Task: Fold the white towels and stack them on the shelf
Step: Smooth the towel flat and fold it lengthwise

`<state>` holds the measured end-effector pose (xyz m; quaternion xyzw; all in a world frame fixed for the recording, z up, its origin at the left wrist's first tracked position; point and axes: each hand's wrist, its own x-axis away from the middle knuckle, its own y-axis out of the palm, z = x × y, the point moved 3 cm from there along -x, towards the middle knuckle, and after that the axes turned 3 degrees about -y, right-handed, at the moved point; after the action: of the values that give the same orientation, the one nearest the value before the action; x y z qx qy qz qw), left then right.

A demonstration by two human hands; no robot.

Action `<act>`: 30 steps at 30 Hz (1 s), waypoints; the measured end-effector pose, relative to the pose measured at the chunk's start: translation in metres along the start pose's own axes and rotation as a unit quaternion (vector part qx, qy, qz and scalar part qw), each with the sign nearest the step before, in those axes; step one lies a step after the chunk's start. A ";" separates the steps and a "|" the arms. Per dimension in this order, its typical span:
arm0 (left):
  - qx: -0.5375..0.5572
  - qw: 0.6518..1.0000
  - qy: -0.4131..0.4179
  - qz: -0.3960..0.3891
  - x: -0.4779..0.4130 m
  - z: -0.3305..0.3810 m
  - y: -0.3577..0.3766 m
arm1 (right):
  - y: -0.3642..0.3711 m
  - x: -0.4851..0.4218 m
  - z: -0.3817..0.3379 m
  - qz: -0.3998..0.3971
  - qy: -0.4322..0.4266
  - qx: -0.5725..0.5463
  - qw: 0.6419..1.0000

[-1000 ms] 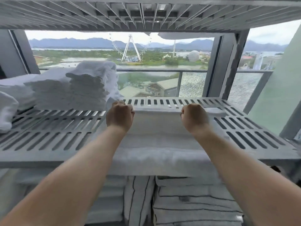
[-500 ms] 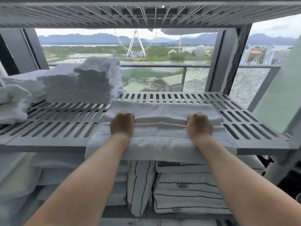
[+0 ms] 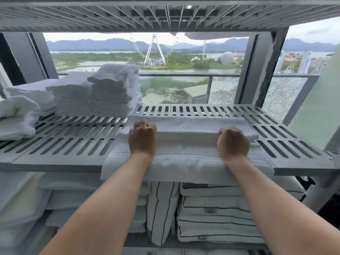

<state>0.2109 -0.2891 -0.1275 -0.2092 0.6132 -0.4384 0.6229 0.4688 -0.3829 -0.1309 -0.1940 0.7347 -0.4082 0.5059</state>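
Note:
A white towel [image 3: 185,159] lies across the slatted grey shelf [image 3: 73,144], its near edge hanging over the shelf's front. A fold of it is doubled back toward me. My left hand [image 3: 142,138] grips that folded edge at its left part, fingers curled over it. My right hand [image 3: 232,141] grips the same edge at the right. Stacks of folded white towels [image 3: 99,92] stand at the back left of the shelf.
A loosely bundled white towel [image 3: 17,116] sits at the shelf's far left. Striped folded linens [image 3: 217,212] fill the shelf below. Another slatted shelf [image 3: 165,15] hangs close overhead. A window and railing lie behind; a grey upright post [image 3: 265,70] stands at the back right.
Both hands have drawn the towel's far edge toward me, doubling it over the near part. The towel now hangs farther over the shelf's front edge.

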 end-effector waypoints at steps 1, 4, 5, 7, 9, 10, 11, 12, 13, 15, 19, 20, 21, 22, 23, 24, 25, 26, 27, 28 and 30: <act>0.010 1.000 -0.007 -0.013 -0.001 -0.001 0.002 | 0.001 0.000 0.001 -0.010 0.003 0.006 1.000; 0.033 0.999 -0.018 -0.035 -0.003 -0.004 0.007 | 0.003 0.001 0.001 -0.028 0.007 0.016 0.999; 0.035 0.999 -0.018 -0.034 -0.004 -0.004 0.009 | 0.002 0.001 0.001 -0.027 0.006 0.017 0.999; 0.039 0.999 -0.025 -0.026 -0.005 -0.004 0.010 | 0.002 0.001 0.000 -0.016 -0.001 0.018 1.000; 0.033 0.999 -0.037 -0.020 -0.006 -0.005 0.011 | 0.002 -0.001 0.001 0.002 -0.004 0.015 1.000; 0.028 0.998 -0.047 -0.023 -0.006 -0.006 0.011 | 0.003 -0.001 0.002 0.010 -0.004 0.009 1.000; 0.025 0.998 -0.059 -0.027 -0.006 -0.007 0.011 | 0.003 -0.002 0.002 0.018 -0.004 0.003 1.000; 0.025 0.997 -0.071 -0.033 -0.006 -0.007 0.011 | 0.003 -0.002 0.002 0.024 -0.005 0.002 1.000; 0.025 0.996 -0.081 -0.038 -0.007 -0.007 0.011 | 0.003 -0.002 0.002 0.027 -0.007 0.006 1.000; 0.022 0.995 -0.092 -0.040 -0.007 -0.008 0.011 | 0.004 -0.003 0.002 0.021 -0.006 0.020 1.000; 0.036 0.992 -0.118 -0.030 -0.007 -0.011 0.012 | 0.005 -0.003 0.003 -0.030 0.017 0.045 0.998; 0.041 0.991 -0.123 -0.030 -0.007 -0.011 0.013 | 0.005 -0.003 0.002 -0.036 0.016 0.051 0.998; 0.045 0.991 -0.126 -0.028 -0.007 -0.012 0.013 | 0.004 -0.003 0.001 -0.037 0.014 0.059 0.997; 0.050 0.990 -0.130 -0.025 -0.008 -0.012 0.012 | 0.003 -0.003 0.001 -0.035 0.013 0.067 0.997; 0.054 0.989 -0.133 -0.021 -0.007 -0.012 0.011 | 0.003 -0.003 0.001 -0.033 0.013 0.072 0.997; 0.054 0.989 -0.136 -0.018 -0.007 -0.013 0.010 | 0.003 -0.004 0.001 -0.032 0.013 0.075 0.997; 0.052 0.989 -0.138 -0.019 -0.007 -0.013 0.010 | 0.004 -0.004 0.002 -0.034 0.013 0.075 0.997; 0.046 0.989 -0.138 -0.023 -0.007 -0.013 0.010 | 0.005 -0.004 0.002 -0.039 0.014 0.071 0.997; 0.038 0.989 -0.137 -0.028 -0.007 -0.013 0.010 | 0.006 -0.004 0.003 -0.043 0.014 0.062 0.997; 0.027 0.990 -0.135 -0.033 -0.007 -0.012 0.010 | 0.007 -0.004 0.004 -0.045 0.014 0.050 0.998; 0.005 0.991 -0.127 -0.050 -0.005 -0.011 0.010 | 0.007 -0.003 0.004 -0.045 0.012 0.020 0.999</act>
<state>0.2038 -0.2766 -0.1339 -0.2901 0.5158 -0.4418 0.6742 0.4749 -0.3783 -0.1356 -0.2117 0.7233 -0.4472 0.4818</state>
